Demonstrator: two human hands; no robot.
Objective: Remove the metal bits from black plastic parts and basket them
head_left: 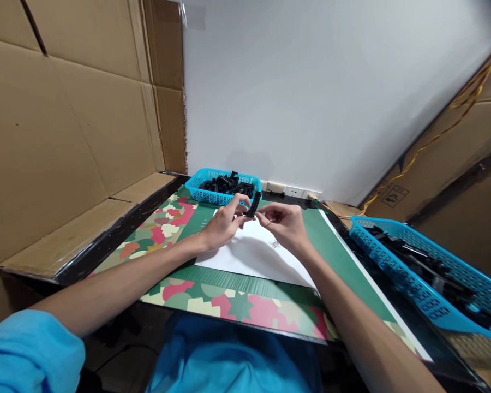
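Observation:
My left hand (pixel 224 222) is closed round a small, narrow black plastic part (pixel 254 205), held tilted above a white sheet of paper (pixel 229 256). Close to the part's lower end, my right hand (pixel 284 221) has thumb and forefinger pinched together. Whatever sits between those fingertips is too small to make out. A little heap of tiny dark pieces (pixel 275 244) lies on the paper just below my right hand.
Behind my hands stands a blue basket (pixel 196 192) of black parts. Another blue basket (pixel 417 289), holding longer black parts, is at the right. A green patterned mat (pixel 180 292) covers the table. Cardboard (pixel 73 109) walls the left; sockets (pixel 293 192) line the back.

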